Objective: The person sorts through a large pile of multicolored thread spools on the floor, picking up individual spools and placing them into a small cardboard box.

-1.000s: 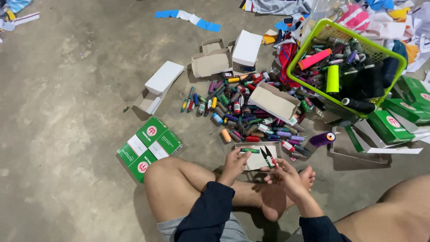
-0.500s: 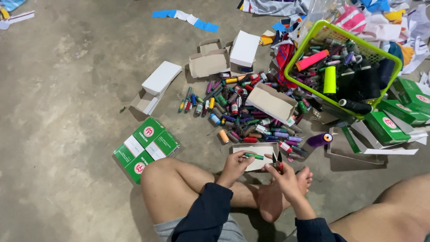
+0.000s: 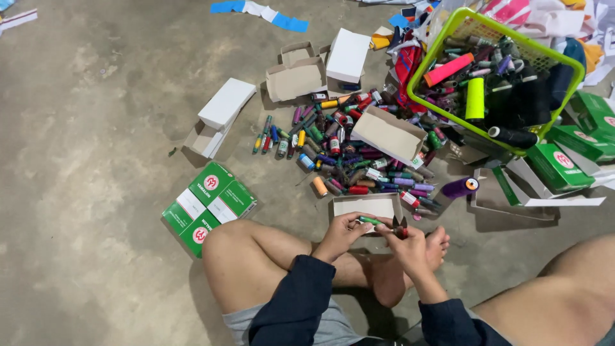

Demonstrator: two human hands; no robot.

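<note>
We are seated cross-legged on the concrete floor (image 3: pixel 96 128), both hands raised together at lower centre of the frame. The left hand (image 3: pixel 343 232) pinches a small green thread spool (image 3: pixel 370 221) between thumb and fingers. The spool's long axis runs roughly left to right in the picture, its free end pointing toward the right hand (image 3: pixel 410 247).

The right hand is closed around a small red-handled snipper (image 3: pixel 401 229), blades pointing up toward the spool's right end. Spool and snipper sit just beside each other; we cannot tell whether they touch. The spool therefore lies up and to the left of the right hand, and the left hand is the nearer one, since it carries it.

Directly above the hands an open shallow cardboard box (image 3: pixel 366 206) rests on the floor, nearer the left hand. Beyond it, at frame centre, lies a scattered pile of coloured spools (image 3: pixel 349 154) with a brown box (image 3: pixel 387 134) on top. A green plastic basket (image 3: pixel 494 80) of larger cones fills the upper right. Green and white cartons (image 3: pixel 208 208) lie at left, beside our knee.
</note>
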